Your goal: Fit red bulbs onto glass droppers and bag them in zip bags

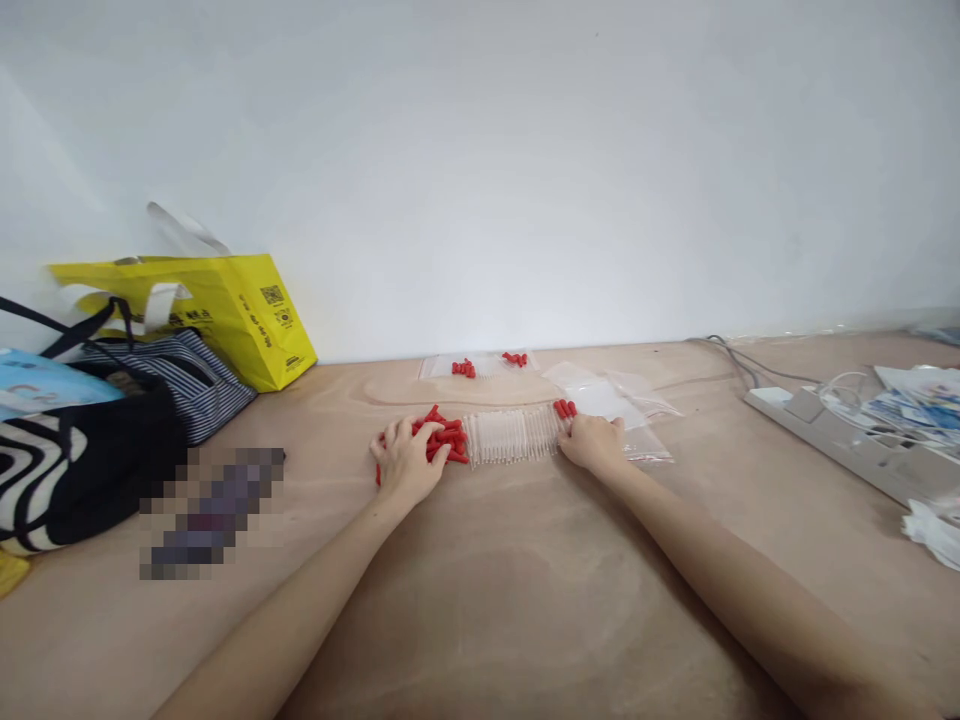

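My left hand (409, 462) rests with its fingers spread over a pile of small red pieces (448, 437) on the wooden table (480, 620). To the right of the pile lies a row of thin clear sticks (510, 436), side by side. At the row's right end my right hand (592, 441) is closed, its fingertips by a few sticks with red caps (565, 408); what it grips is too small to make out. Behind the row, clear bags (487, 366) hold sticks and red pieces. More clear plastic bags (592, 392) lie behind and beside my right hand.
On the left stand a yellow bag (255, 320), a striped pouch (199, 385) and a black-and-white bag (90, 460), with a blurred dark object (217, 515) nearer. At right are a power strip (840, 440), cables, packets (919, 400) and white crumpled material (934, 530). A wall rises behind.
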A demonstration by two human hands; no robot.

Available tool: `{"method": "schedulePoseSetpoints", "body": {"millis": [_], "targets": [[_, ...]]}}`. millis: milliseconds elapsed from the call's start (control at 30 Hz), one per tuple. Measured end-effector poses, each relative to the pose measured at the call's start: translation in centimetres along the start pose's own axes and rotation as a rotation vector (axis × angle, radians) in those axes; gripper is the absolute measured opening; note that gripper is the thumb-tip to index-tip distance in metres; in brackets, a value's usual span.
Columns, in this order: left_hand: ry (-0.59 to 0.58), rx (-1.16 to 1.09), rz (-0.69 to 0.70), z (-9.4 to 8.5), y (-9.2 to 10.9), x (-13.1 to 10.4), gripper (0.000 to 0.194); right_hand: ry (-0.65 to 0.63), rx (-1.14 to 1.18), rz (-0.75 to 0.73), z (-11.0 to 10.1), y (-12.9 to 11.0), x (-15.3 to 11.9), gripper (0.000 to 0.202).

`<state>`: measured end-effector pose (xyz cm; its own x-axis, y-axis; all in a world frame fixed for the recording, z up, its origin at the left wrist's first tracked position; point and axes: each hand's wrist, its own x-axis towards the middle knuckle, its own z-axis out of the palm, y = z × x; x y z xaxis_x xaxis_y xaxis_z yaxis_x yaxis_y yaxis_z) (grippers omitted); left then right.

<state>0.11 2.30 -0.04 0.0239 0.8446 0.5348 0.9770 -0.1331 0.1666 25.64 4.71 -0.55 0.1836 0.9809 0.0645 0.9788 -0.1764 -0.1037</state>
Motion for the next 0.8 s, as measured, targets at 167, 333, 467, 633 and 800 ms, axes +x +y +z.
{"method": "schedulePoseSetpoints", "body": {"millis": [167,333,467,633,800], "targets": [[-0.062,0.017,0.1,0.8,0.1,1.7,0.013,-0.025,-0.013,-0.013,0.3,-0.3,0.0,0.028],[-0.103,-0.022,0.075,1.5,0.6,2.5,0.006,-0.022,-0.007,-0.002,0.3,-0.3,-0.1,0.028],[-0.081,-0.052,0.062,1.4,0.9,2.6,0.008,0.031,-0.005,-0.004,0.1,-0.5,-0.3,0.03],[-0.029,-0.1,0.119,0.0,1.4,1.0,0.012,0.152,0.037,-0.37,-0.4,-0.8,-2.2,0.025],[-0.146,-0.206,0.317,-1.1,1.3,-2.8,0.011,0.085,0.035,-0.752,-0.6,-0.1,-4.8,0.018]]}}
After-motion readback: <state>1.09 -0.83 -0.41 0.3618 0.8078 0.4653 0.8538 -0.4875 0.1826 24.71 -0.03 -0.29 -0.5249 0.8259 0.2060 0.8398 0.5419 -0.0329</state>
